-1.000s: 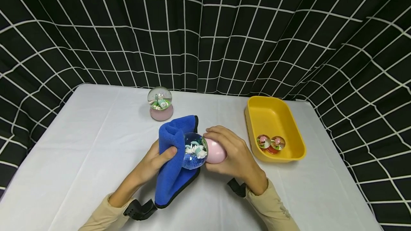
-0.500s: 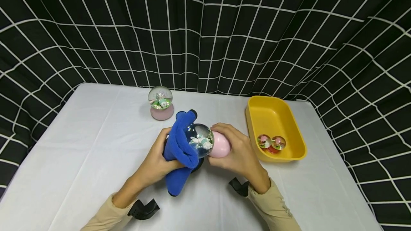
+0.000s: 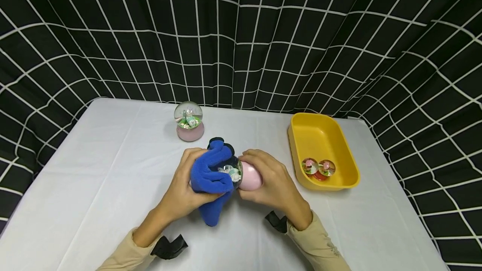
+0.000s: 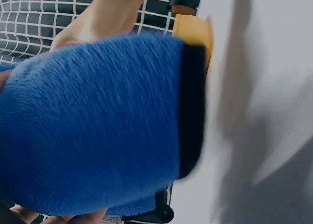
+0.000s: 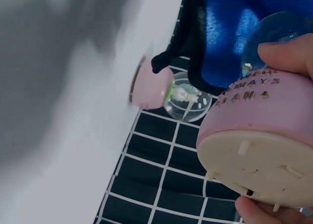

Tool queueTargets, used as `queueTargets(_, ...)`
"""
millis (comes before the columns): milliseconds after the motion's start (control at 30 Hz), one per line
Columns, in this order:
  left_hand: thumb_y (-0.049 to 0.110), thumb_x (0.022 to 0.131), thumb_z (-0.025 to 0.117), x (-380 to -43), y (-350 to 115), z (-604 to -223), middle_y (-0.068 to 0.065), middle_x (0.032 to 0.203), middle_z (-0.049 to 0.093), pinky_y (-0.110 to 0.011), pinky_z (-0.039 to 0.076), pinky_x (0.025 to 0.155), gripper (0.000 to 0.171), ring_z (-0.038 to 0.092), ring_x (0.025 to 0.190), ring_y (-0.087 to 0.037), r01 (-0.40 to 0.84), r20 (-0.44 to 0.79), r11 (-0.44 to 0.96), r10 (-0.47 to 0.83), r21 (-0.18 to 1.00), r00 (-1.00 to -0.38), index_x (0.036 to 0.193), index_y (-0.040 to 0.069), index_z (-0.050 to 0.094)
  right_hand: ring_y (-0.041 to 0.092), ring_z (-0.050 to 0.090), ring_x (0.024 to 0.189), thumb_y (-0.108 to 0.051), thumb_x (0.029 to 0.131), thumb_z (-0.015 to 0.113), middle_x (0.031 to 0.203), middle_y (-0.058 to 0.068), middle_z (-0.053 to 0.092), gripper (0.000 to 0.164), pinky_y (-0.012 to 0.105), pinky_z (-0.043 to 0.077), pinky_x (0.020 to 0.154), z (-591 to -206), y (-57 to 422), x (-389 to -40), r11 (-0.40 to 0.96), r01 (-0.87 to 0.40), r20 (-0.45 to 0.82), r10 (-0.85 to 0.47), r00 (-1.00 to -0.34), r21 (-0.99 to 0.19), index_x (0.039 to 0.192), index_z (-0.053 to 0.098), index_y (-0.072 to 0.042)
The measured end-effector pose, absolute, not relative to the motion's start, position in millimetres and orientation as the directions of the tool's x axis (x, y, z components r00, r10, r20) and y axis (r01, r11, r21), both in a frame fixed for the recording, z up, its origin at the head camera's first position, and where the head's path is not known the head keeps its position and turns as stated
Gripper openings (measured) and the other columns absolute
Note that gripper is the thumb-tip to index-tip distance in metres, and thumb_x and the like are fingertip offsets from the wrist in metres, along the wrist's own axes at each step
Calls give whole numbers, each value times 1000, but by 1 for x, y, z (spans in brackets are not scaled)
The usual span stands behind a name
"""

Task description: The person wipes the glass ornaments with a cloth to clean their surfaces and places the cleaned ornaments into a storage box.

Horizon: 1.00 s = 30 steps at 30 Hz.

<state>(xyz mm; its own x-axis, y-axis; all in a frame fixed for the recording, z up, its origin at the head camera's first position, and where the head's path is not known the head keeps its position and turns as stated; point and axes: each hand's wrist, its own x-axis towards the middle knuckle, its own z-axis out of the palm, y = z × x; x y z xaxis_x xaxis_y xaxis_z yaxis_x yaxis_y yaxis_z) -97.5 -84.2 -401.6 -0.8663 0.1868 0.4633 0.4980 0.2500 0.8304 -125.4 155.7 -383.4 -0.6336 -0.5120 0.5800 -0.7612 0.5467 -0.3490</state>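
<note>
Tipped on its side, a snow globe (image 3: 250, 176) with a pink base and a white figure in its glass ball is held above the table. My right hand (image 3: 274, 179) grips it by the base; raised letters and a cream underside show on that base in the right wrist view. My left hand (image 3: 183, 187) holds a blue cloth (image 3: 211, 177) with black edging, bunched round the far side of the glass. In the left wrist view the blue cloth (image 4: 98, 121) covers most of the left fingers.
A second snow globe (image 3: 190, 131) with a pink base stands upright towards the back of the white table (image 3: 113, 170). At the right, a yellow tray (image 3: 318, 126) contains two small globes (image 3: 326, 168) with red bases. A black grid-patterned curtain (image 3: 233, 37) hangs behind.
The cloth has gone from hanging loosely to being bunched over more of the glass ball. My left hand has turned and closed round it. Both hands rose slightly, then came down.
</note>
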Motion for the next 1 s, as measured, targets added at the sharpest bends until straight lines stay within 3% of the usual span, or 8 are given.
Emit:
queueTargets(167, 1, 68, 85, -101, -87, -400, -8, 124, 58, -18, 39, 104, 62, 50, 118, -8, 514, 492, 196, 155, 835, -857, 126, 5, 61, 28, 64, 114, -25, 56, 90, 121, 11, 68, 68, 44, 56, 95, -385, 155, -125, 549, -771, 588, -523, -617, -322, 117, 66, -6)
queueTargets(400, 8, 69, 88, -102, -89, -400, -2, 135, 51, -18, 37, 105, 78, 49, 122, -11, 401, 356, 170, 243, 900, -902, 138, 17, 53, 26, 63, 113, -25, 56, 91, 120, 10, 66, 67, 41, 55, 97, -383, 154, -125, 579, -775, 578, -551, -602, -255, 116, 66, -7)
queueTargets(567, 12, 67, 90, -101, -90, -399, 1, 137, 50, -19, 39, 105, 81, 52, 122, -11, 392, 335, 210, 260, 896, -905, 139, 20, 54, 24, 62, 109, -24, 58, 90, 119, 10, 64, 65, 39, 56, 93, -382, 154, -125, 570, -796, 573, -589, -570, -206, 116, 66, -7)
queueTargets(1000, 6, 78, 82, -104, -93, -397, 0, 118, 63, -19, 45, 99, 45, 59, 110, -9, 434, 395, 215, 202, 875, -896, 121, 12, 67, 25, 62, 116, -26, 58, 91, 123, 10, 66, 67, 39, 54, 98, -380, 154, -123, 553, -810, 558, -617, -555, -194, 118, 67, -8)
